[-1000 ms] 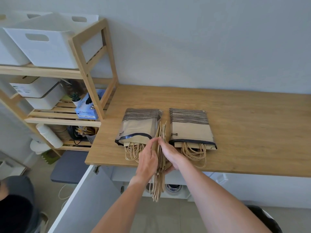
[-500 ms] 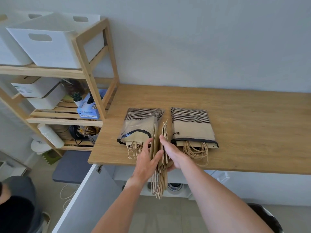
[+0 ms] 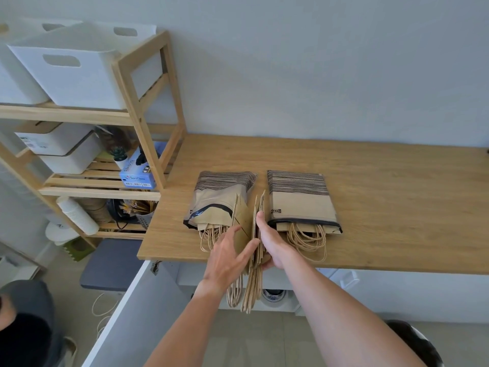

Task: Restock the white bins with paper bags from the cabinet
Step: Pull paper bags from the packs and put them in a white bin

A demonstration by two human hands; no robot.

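Observation:
A loose bundle of brown paper bags [image 3: 248, 226] stands on edge at the front of the wooden counter [image 3: 370, 181], rope handles dangling below the edge. My right hand [image 3: 272, 242] grips the bundle's right side. My left hand [image 3: 227, 258] presses flat on its left side, fingers spread, peeling a few bags away. Two plastic-wrapped packs of paper bags lie flat on either side: the left pack [image 3: 219, 200] and the right pack [image 3: 301, 200]. Two white bins [image 3: 79, 72] sit on the top shelf at the left.
A wooden shelf rack [image 3: 143, 102] stands left of the counter with white boxes, a blue glove box [image 3: 137, 170] and a cutlery holder. An open white cabinet door [image 3: 127, 313] hangs below the counter. A person in dark clothing [image 3: 23, 327] is at the bottom left.
The bundle has split: a few bags on the left fan away from the rest. My left hand has slid down and opened its fingers. The view has shifted slightly.

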